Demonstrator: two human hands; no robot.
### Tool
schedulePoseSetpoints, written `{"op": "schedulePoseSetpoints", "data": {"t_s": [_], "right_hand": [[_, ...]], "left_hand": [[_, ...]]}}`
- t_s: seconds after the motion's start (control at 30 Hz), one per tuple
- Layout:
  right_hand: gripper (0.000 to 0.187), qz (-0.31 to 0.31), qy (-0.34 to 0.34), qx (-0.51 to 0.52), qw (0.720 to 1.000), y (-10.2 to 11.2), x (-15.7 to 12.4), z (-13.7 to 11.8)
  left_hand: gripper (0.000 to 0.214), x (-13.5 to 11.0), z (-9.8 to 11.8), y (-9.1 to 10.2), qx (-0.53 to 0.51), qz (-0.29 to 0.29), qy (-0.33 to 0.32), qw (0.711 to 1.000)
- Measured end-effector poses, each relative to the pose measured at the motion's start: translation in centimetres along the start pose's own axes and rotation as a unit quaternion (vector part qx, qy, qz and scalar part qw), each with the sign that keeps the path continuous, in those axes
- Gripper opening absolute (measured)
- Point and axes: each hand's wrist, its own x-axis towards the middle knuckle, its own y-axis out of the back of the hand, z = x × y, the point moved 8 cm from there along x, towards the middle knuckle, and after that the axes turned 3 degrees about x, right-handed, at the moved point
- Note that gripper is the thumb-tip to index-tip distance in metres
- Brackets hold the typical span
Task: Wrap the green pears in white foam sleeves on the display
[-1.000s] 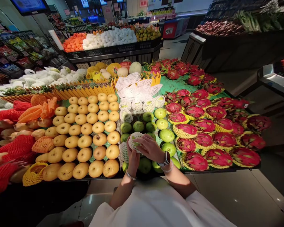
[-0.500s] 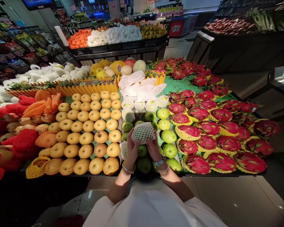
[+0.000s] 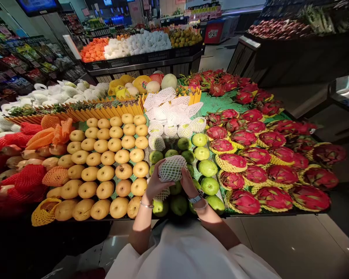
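Note:
Between my two hands is a round green fruit in a white foam net [image 3: 172,169], held above the rows of green fruit. My left hand [image 3: 156,183] is closed around its left side and underside. Against the fruit's right side are the fingers of my right hand [image 3: 188,182], also closed on it. Bare green fruits [image 3: 208,168] lie below and to the right of my hands. Behind them sit several netted fruits and a heap of white foam nets [image 3: 172,109]. Some green fruits are hidden under my hands.
Rows of round tan pears [image 3: 106,173] lie to the left, with red and orange netted fruit [image 3: 31,176] beyond. Dragon fruits [image 3: 254,155] in yellow nets fill the right side. A low orange fence [image 3: 104,112] edges the display at the back.
My left hand has shifted left and its forearm has swung outward. The netted fruit has moved slightly left and down. My right hand stays against its right side.

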Motion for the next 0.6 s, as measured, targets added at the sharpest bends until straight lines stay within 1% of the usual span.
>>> {"op": "schedulePoseSetpoints", "data": {"t_s": [0.07,0.13,0.17,0.23,0.3,0.37,0.43,0.5,0.53,0.6], "right_hand": [[0.049,0.016,-0.058,0.059,0.996,0.1,0.3,1.1],[0.054,0.048,-0.102,0.109,0.988,0.5,0.5,2.0],[0.055,0.063,-0.109,0.120,0.985,0.8,0.6,2.2],[0.054,0.080,-0.098,0.115,0.985,1.3,0.9,2.1],[0.051,0.086,-0.077,0.099,0.988,1.7,1.2,1.7],[0.048,0.089,-0.056,0.078,0.991,2.0,1.4,1.1],[0.048,0.091,-0.038,0.055,0.994,2.1,1.7,0.5],[0.053,0.085,-0.009,0.025,0.996,2.1,2.1,-0.5],[0.055,0.079,0.010,0.010,0.997,2.1,2.3,-1.1],[0.054,0.064,0.048,-0.011,0.997,2.2,2.6,-2.3]], "left_hand": [[0.082,0.7,0.1,-0.1,0.058,-0.029,0.000,0.998],[0.077,1.4,0.4,-0.1,0.122,-0.030,-0.013,0.992],[0.075,1.7,0.7,-0.1,0.160,-0.021,-0.024,0.987],[0.070,2.2,1.3,-0.1,0.247,-0.005,-0.048,0.968],[0.069,2.5,1.9,-0.6,0.329,-0.014,-0.067,0.942],[0.079,2.7,2.5,-1.6,0.383,-0.047,-0.084,0.919],[0.091,3.1,2.7,-2.5,0.413,-0.073,-0.096,0.903],[0.094,3.9,2.5,-3.0,0.423,-0.083,-0.104,0.897],[0.091,4.5,2.3,-3.2,0.417,-0.084,-0.107,0.899],[0.083,6.3,1.5,-3.0,0.387,-0.077,-0.106,0.913]]}}
